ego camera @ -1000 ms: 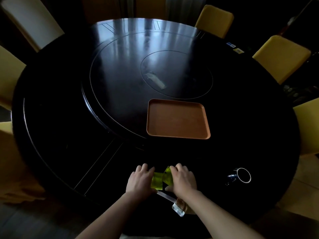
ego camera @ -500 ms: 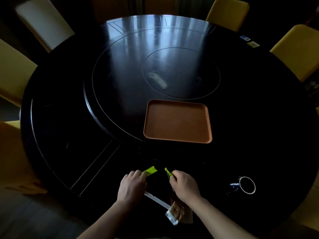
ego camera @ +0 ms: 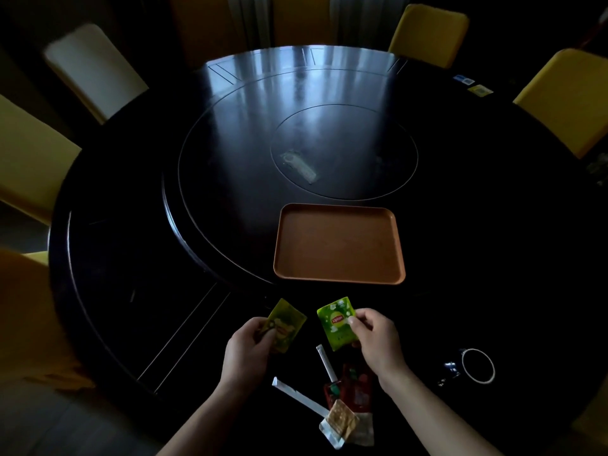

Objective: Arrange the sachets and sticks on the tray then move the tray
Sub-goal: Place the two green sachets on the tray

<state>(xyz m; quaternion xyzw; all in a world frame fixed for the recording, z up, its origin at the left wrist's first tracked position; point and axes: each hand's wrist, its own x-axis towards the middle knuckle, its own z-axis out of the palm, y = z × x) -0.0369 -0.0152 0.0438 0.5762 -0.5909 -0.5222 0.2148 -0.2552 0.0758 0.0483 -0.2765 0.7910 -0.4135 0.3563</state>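
An orange-brown tray (ego camera: pixel 339 278) lies bare on the dark round table. Nearer to me, my left hand (ego camera: pixel 246 353) holds a yellow-green tea sachet (ego camera: pixel 286 324) just above the table. My right hand (ego camera: pixel 375 340) pinches a brighter green tea sachet (ego camera: pixel 335 322) by its right edge, label facing up. Between my forearms lie two white sticks (ego camera: pixel 325 362) (ego camera: pixel 299 396), red sachets (ego camera: pixel 353 386) and a clear cracker packet (ego camera: pixel 342 422).
A dark mug (ego camera: pixel 473 366) with a white rim stands at the right near the table's front edge. The tray rests at the edge of the raised turntable (ego camera: pixel 230 159). Yellow chairs (ego camera: pixel 566 100) ring the table. Small cards (ego camera: pixel 473 85) lie far right.
My hands have drawn apart, each with one green sachet, and turned the sachets flat so their faces show. The sticks and red sachets beneath are now uncovered.
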